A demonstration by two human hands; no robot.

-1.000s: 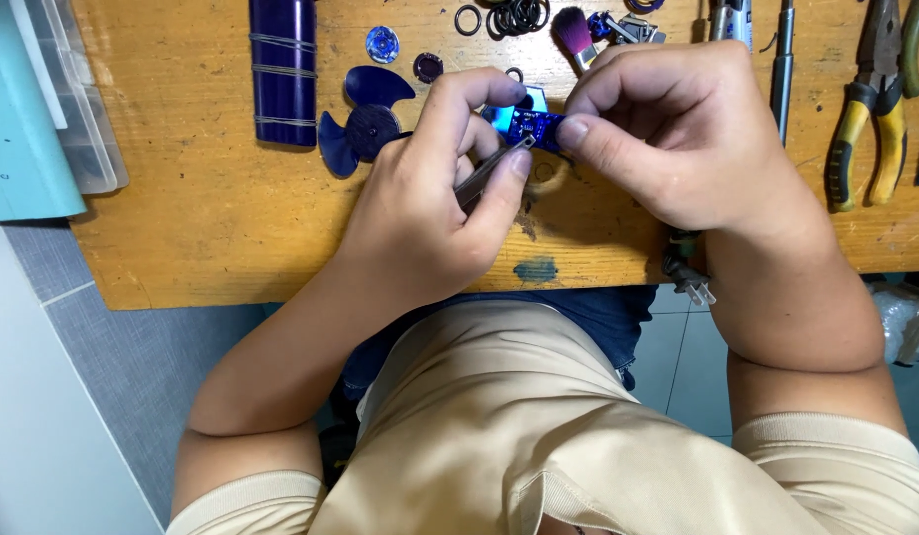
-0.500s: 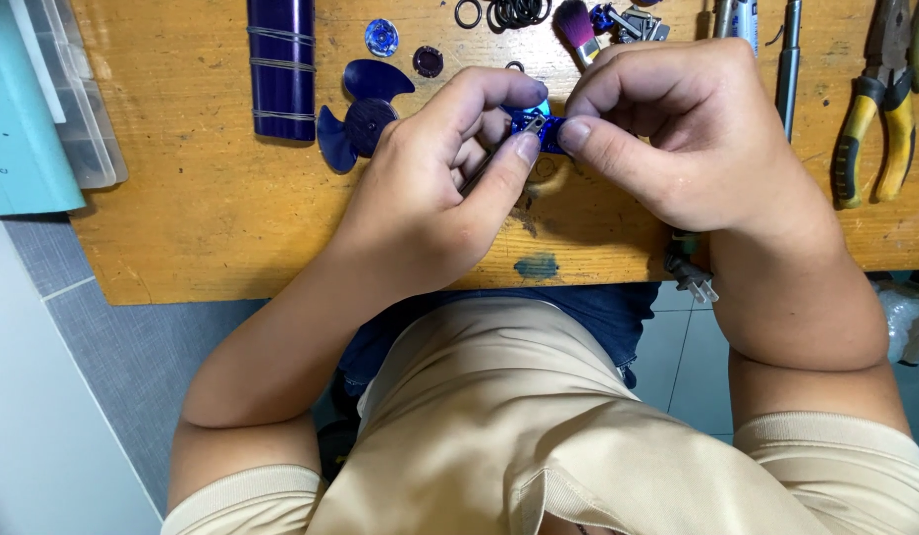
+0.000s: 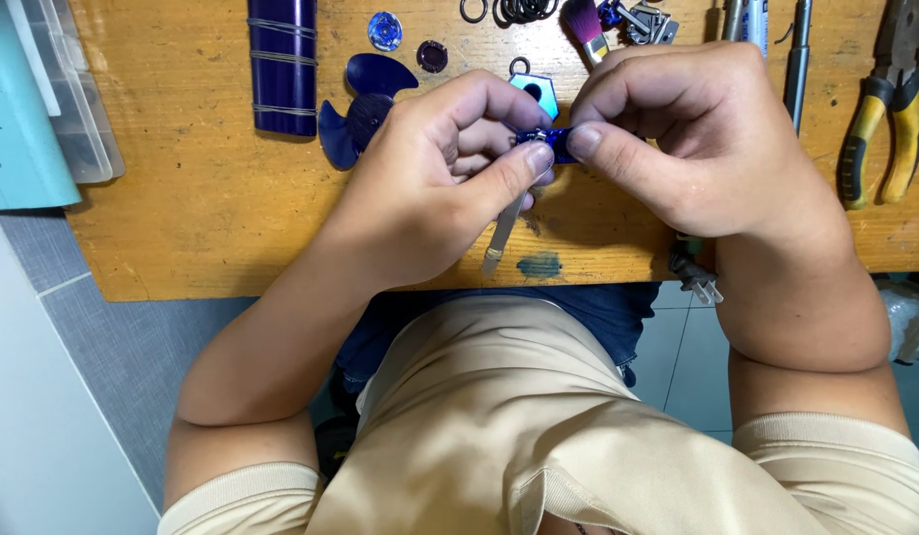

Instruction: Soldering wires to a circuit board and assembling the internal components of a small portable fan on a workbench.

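Note:
Over the wooden workbench [image 3: 202,218], both my hands meet on a small shiny blue part [image 3: 546,147]. My left hand [image 3: 430,178] pinches it with thumb and fingers, and a thin grey metal tool [image 3: 503,230] sticks down out of that grip. My right hand [image 3: 687,139] pinches the same blue part from the right. Most of the part is hidden by my fingertips. A blue hexagonal piece [image 3: 535,91] lies on the bench just behind my fingers.
A blue propeller [image 3: 358,111], a dark blue cylinder [image 3: 283,61], small round blue caps [image 3: 385,30], black rings [image 3: 519,10], a brush [image 3: 584,26], yellow-handled pliers [image 3: 880,114] and metal rods [image 3: 798,59] lie on the bench. A clear plastic box [image 3: 73,89] stands at left.
My hands stay on the blue part with only small finger shifts. The grey tool now shows more clearly below my left hand.

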